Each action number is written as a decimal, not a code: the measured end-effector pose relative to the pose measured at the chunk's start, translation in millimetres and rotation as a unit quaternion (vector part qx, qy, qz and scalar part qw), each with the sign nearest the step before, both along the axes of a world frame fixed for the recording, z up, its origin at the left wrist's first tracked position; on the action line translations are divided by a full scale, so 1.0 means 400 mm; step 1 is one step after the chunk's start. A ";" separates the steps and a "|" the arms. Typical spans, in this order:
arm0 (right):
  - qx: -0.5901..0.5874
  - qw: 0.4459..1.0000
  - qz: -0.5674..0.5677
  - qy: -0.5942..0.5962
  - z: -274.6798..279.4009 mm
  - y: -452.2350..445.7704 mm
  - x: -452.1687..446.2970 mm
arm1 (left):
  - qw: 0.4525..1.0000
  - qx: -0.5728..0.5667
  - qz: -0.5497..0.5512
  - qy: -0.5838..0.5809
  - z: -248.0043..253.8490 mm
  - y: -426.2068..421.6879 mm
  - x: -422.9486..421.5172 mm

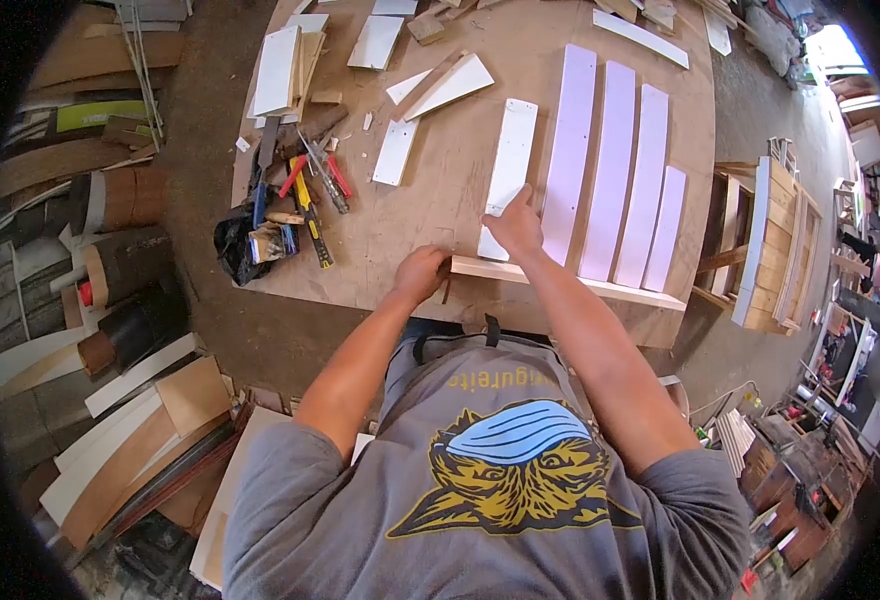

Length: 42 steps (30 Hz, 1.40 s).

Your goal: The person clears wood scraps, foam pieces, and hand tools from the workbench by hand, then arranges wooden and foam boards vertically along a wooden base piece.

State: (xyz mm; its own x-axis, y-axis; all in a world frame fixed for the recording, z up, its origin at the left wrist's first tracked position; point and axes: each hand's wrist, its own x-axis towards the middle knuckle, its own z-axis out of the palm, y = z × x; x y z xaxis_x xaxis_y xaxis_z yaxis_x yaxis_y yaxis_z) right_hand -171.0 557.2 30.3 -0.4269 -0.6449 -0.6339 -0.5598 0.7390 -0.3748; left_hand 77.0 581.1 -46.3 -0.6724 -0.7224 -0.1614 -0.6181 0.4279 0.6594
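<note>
My right hand (517,228) is closed on the lower part of a white board (510,150) that lies lengthwise away from me on the worktable. A long pale wooden strip (610,289) runs crosswise along the table's near side, below the ends of the boards. My left hand (422,274) is closed at the left end of this strip, its fingertips partly hidden. To the right of the white board, several pale lilac boards (569,150) of differing lengths stand side by side, their lower ends at the strip.
Pliers (332,178), a yellow-and-black tool (307,205) and a black bag (235,245) lie on the table's left. White offcuts (450,85) are scattered farther back. A wooden frame piece (765,245) stands right of the worktable (360,265). Stacked boards (125,450) fill the left floor.
</note>
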 end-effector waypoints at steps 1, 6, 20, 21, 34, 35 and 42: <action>-0.002 1.000 -0.005 0.005 0.001 -0.002 0.006 | 1.000 -0.002 -0.003 0.011 -0.008 -0.005 0.002; -0.005 1.000 -0.022 0.000 0.002 -0.017 0.042 | 1.000 0.003 -0.011 0.027 -0.014 -0.017 0.004; -0.004 0.999 -0.028 0.021 0.031 -0.034 0.101 | 0.999 0.025 -0.004 0.022 -0.032 -0.022 0.005; -0.002 1.000 -0.016 0.026 0.038 -0.035 0.104 | 0.999 0.025 -0.005 0.021 -0.039 -0.021 0.005; -0.006 0.999 0.024 0.032 0.000 -0.036 0.118 | 0.999 0.021 -0.004 0.031 -0.040 -0.020 0.004; -0.004 0.999 0.024 0.028 0.009 -0.037 0.116 | 0.999 0.019 -0.004 0.032 -0.047 -0.020 0.004; -0.027 0.999 0.011 -0.026 0.040 -0.013 0.070 | 0.998 0.053 -0.024 0.003 -0.022 -0.036 0.006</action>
State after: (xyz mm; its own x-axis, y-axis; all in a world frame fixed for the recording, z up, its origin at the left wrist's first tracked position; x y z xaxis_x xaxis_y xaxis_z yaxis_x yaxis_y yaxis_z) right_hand -142.9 552.1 46.4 -0.3795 -0.6875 -0.6191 -0.5549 0.7046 -0.4423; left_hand 79.4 566.7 -55.0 -0.7071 -0.6681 -0.2315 -0.5947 0.3849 0.7058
